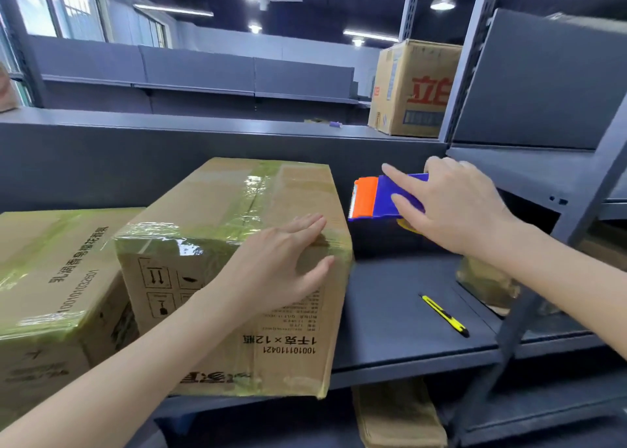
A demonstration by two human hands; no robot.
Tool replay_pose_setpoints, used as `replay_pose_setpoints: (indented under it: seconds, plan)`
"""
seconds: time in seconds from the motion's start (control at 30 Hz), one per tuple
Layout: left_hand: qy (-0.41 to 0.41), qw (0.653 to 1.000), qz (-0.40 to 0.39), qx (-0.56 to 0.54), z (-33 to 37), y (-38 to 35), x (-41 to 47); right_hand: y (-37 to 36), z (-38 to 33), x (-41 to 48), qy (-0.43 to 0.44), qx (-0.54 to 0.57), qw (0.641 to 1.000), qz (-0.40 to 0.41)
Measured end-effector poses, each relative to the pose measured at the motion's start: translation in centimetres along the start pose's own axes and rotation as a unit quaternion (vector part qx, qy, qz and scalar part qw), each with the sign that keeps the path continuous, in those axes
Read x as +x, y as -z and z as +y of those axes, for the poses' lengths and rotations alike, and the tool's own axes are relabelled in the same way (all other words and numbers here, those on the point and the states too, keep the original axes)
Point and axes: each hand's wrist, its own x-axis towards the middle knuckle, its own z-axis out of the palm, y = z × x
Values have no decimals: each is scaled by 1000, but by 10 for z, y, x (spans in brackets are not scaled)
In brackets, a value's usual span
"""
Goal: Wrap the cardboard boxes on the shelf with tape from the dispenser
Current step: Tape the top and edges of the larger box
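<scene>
A cardboard box (237, 210) banded with yellowish clear tape stands on the dark shelf (400, 312), tilted toward me. My left hand (285, 261) lies flat on its near right top corner, fingers spread. To the right of the box, my right hand (451, 206) grips a blue and orange tape dispenser (373, 198), held just above the shelf with its orange blade end facing the box. A second taped box (51, 278) sits at the left, touching the first.
A yellow utility knife (444, 315) lies on the shelf at the right. A crumpled tape-covered cardboard piece (485, 284) sits by the shelf upright (509, 329). Another carton (414, 88) stands on the upper shelf at the back right. Flattened cardboard (400, 417) lies below.
</scene>
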Motion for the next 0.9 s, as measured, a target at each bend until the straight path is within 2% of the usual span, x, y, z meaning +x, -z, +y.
replay_pose_setpoints:
  seconds: [0.1,0.17,0.3,0.47,0.63,0.73,0.8,0.87,0.9]
  plan:
    - [12,999,34,-5,-10,10,-10,4,-10,11,-31,25,995,94]
    - [48,997,56,-19,-22,22,-20,4,-27,23,-26,60,991,114]
    - [141,982,120,-43,-55,51,-50,-6,-80,50,0,161,980,114]
    - [269,941,207,-5,-109,85,-87,-16,-140,80,3,228,970,80]
    - [330,935,126,-37,-144,87,-109,-14,-167,92,7,167,986,13]
    - [332,935,91,-85,-148,81,-112,-19,-174,94,12,107,985,132]
    - [317,936,92,-122,-147,80,-111,-18,-181,98,59,123,970,202]
    - [299,939,89,-147,-145,81,-108,-8,-193,103,151,184,949,208]
    - [292,941,87,-148,-144,81,-107,-5,-199,106,197,211,939,186]
